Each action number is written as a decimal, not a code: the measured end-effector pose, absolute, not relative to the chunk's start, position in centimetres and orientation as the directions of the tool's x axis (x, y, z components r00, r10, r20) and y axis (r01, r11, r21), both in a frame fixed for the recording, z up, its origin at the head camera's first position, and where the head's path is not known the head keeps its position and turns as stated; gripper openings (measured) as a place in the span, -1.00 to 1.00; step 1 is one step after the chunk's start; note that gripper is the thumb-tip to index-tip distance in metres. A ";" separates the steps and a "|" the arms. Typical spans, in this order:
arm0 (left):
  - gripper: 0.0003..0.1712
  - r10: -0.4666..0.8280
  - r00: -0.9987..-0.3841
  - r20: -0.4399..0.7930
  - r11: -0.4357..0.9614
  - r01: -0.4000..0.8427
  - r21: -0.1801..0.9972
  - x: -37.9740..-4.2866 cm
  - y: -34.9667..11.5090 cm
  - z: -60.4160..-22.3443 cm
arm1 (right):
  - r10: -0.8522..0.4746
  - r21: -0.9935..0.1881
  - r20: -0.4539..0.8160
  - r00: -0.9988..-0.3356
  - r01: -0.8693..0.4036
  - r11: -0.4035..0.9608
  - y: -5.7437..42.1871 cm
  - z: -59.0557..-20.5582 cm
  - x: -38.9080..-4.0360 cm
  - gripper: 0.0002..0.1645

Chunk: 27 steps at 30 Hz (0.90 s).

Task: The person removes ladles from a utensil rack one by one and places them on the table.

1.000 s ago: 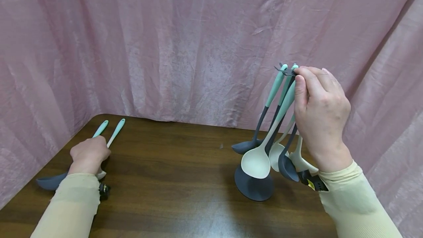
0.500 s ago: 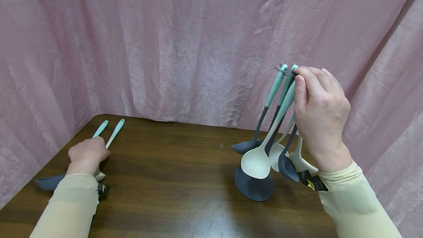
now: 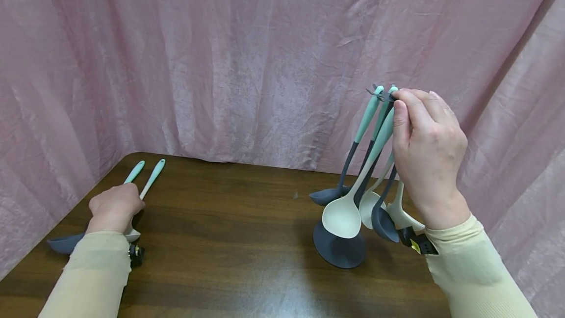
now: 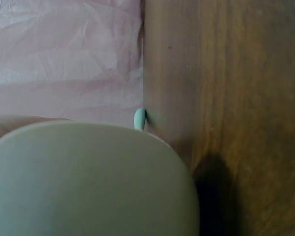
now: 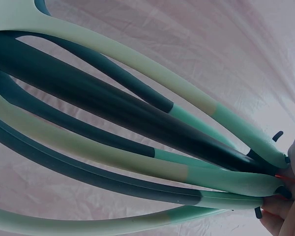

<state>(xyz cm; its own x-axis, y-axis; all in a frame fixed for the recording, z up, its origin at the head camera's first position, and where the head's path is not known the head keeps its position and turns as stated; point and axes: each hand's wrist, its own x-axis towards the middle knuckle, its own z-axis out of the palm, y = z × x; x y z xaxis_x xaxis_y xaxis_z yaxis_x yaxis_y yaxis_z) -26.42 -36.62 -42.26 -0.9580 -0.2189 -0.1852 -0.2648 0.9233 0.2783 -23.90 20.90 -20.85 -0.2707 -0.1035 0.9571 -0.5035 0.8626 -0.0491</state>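
Observation:
At the table's left, my left hand [image 3: 115, 205] is knuckles up and grips a cream kitchen utensil [image 3: 144, 191] with a mint handle; its fingers are mostly hidden. A rounded pale shape, likely this utensil's head [image 4: 93, 182], fills much of the left wrist view. Beside it lies a dark grey ladle [image 3: 66, 243] with a mint handle [image 3: 134, 172], partly covered by the hand. On the right, my right hand [image 3: 428, 146] pinches the hooked top of a dark utensil stand [image 3: 339, 247]. Around its post [image 5: 113, 101] hang several mint-handled utensils, among them a cream ladle [image 3: 342, 217].
A brown wooden table [image 3: 229, 239] spans between the two hands. Pink curtains [image 3: 247, 63] stand behind it and along its left edge. Dark spoons [image 3: 385, 225] hang low near the right wrist, close to its camera strap [image 3: 417, 242].
My left hand has shifted slightly left, and the cream utensil has slid with it toward the dark ladle. The right hand and the stand stay almost still.

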 end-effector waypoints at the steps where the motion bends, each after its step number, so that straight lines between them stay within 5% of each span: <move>1: -0.79 -0.220 -0.958 -0.186 0.923 -0.266 0.279 -26.4 -36.6 -42.3 | -0.103 -0.050 0.957 -0.273 -0.503 0.863 20.9 -20.9 -23.9 -0.53; 27: -0.60 -0.214 -0.965 -0.154 0.928 -0.250 0.277 -25.7 -36.3 -39.8 | -0.106 -0.048 0.956 -0.273 -0.504 0.862 20.7 -20.8 -24.2 -0.54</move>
